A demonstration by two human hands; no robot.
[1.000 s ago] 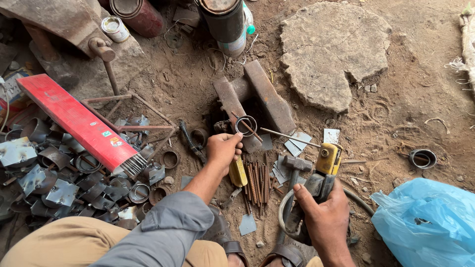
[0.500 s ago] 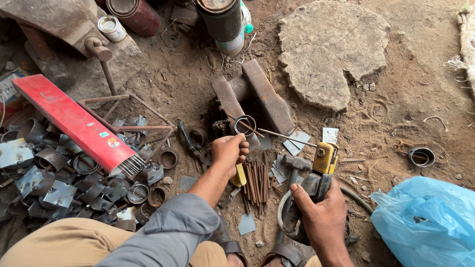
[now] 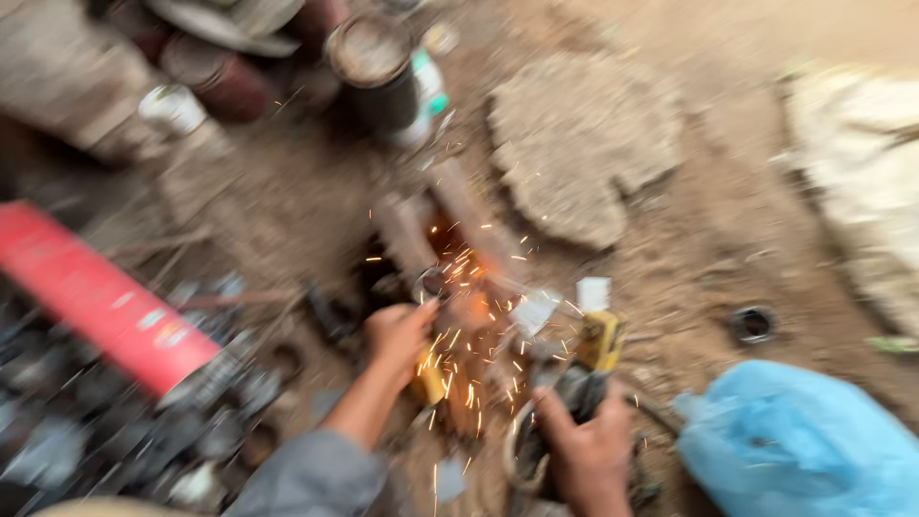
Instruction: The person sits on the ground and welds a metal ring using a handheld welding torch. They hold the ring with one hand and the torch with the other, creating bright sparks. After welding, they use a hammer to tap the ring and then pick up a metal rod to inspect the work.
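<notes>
We see the left hand (image 3: 397, 335) closed on a small metal ring (image 3: 430, 284), pinching its near edge while the ring sits on the ends of two dark steel bars (image 3: 450, 225) on the dirt ground (image 3: 708, 258). The right hand (image 3: 586, 442) is clamped around the yellow-and-black electrode holder (image 3: 595, 349), and its thin rod reaches up and to the left toward the ring, where orange sparks (image 3: 464, 278) fly out. The picture is blurred, so we cannot tell exactly where the rod touches. We judge the ring to be stiff, light and hot near the sparks, so the far side from the arc is the safer place to take it. The holder's long axis runs from the right hand diagonally up-left. A red flat box (image 3: 100, 302) lies at the left beside a heap of metal rings, and a blue plastic bag (image 3: 795, 445) lies at the right.
</notes>
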